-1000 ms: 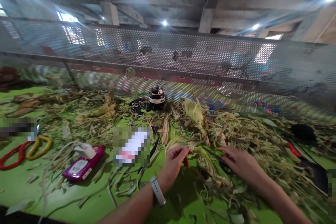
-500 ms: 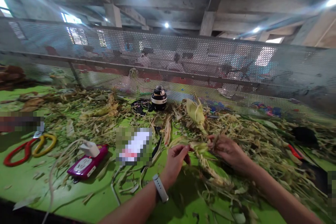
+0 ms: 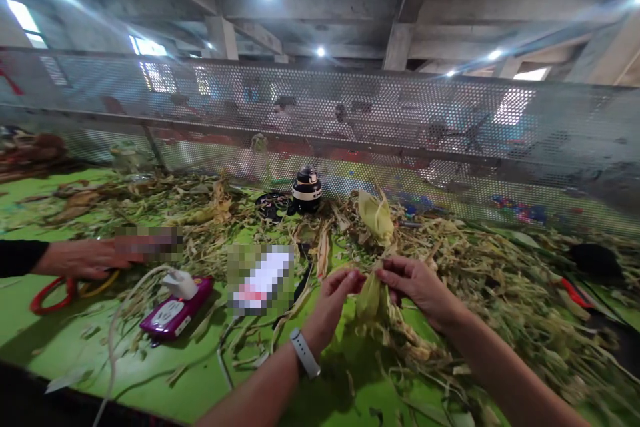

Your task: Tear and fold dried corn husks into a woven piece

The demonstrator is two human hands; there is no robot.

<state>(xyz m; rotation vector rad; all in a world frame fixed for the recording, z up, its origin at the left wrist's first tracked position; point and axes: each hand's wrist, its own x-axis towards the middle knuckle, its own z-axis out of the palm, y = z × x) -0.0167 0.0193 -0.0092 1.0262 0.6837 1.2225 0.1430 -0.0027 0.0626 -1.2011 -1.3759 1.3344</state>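
Observation:
Over the green table, my right hand [image 3: 420, 287] pinches the upper end of a pale green corn husk [image 3: 371, 300] between thumb and fingers. From the other side, my left hand [image 3: 330, 297] has its thumb and fingertips closed at the husk's left edge. A light watch band [image 3: 305, 352] circles my left wrist. Just beyond my hands stands a yellowish-green bundle of husk [image 3: 377, 217]. Dry, twisted husk strips [image 3: 407, 340] hang or lie below my right hand; their far ends are lost among the scraps.
A phone [image 3: 265, 278] with a cable and a purple power strip [image 3: 175, 310] lie to the left. Another person's hand [image 3: 85, 259] reaches over scissors [image 3: 53, 297] there. Behind the husk litter [image 3: 500, 280], a black jar [image 3: 307, 190] stands before a perforated metal screen [image 3: 350, 127].
The husk between my hands now hangs as a broad leaf, and my right hand has shifted slightly left. At left, another person's hand has come in over the scissors.

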